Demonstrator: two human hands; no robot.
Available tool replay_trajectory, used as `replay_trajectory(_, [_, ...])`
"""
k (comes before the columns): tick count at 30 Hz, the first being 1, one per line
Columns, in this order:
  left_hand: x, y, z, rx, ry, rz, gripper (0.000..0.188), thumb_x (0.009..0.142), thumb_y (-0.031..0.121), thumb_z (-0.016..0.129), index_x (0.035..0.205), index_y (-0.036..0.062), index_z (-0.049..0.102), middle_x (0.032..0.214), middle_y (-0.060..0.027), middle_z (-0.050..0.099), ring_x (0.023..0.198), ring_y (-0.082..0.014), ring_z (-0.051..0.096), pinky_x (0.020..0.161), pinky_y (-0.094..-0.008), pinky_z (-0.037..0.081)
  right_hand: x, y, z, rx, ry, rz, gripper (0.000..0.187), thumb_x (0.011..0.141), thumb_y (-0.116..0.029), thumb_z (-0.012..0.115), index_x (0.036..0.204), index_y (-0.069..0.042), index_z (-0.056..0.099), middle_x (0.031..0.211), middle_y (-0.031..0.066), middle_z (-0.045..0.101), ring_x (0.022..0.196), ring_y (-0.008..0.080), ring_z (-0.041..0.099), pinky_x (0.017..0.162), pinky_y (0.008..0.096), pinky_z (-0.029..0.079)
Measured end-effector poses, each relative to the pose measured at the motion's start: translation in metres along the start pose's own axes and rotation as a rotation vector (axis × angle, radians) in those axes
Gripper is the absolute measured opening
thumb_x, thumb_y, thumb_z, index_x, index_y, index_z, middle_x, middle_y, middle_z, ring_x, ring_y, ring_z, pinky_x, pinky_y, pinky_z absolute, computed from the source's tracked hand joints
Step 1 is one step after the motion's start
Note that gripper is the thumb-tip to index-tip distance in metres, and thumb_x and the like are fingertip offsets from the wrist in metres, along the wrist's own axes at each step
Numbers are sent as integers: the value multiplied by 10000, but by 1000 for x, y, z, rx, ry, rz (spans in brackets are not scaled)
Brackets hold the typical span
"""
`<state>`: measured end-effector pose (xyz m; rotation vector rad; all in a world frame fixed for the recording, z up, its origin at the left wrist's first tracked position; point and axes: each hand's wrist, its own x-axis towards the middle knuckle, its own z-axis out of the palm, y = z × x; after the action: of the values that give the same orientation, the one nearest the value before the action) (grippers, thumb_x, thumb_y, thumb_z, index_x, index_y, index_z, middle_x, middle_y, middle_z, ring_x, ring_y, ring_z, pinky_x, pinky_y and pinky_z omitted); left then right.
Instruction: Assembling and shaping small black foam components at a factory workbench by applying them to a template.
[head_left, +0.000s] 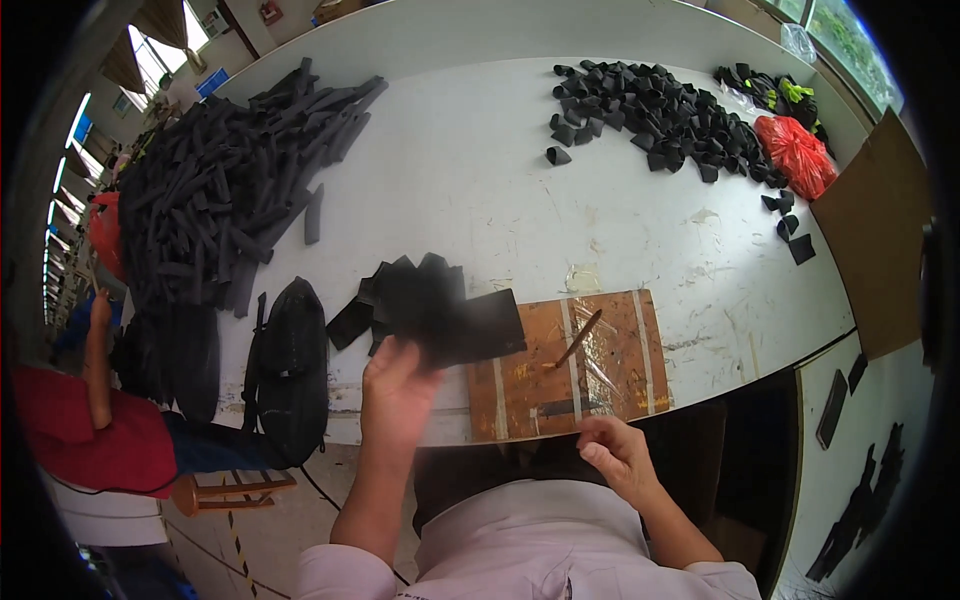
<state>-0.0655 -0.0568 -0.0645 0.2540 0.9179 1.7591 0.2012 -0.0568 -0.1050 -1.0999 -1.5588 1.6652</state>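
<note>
Over the near left of the table, my left hand is closed on a flat black fabric piece, which juts right across the corner of a brown board. Motion blurs part of that piece. Behind it lies a small heap of similar black pieces. My right hand hovers by the board's near edge, its fingers loosely bent, thumb apart, nothing visible in them. On the taped, scuffed board rests a slim brown pointed stick, slanting.
A large pile of long dark strips covers the left side. Small folded black pieces spread at far right, beside a red plastic bag. A black bag lies on the left edge. A cardboard sheet stands right. A person in red sits left.
</note>
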Motion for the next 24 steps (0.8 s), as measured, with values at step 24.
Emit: replay_trajectory(24, [-76, -52, 43, 467, -56, -49, 170, 791, 80, 570, 920, 1, 492, 786, -18, 527, 682, -58, 481, 602, -184, 396, 44, -17, 41, -636, 366, -601, 172, 507, 70, 573, 634, -43, 548, 598, 79, 447, 551, 262, 451, 470, 354, 376])
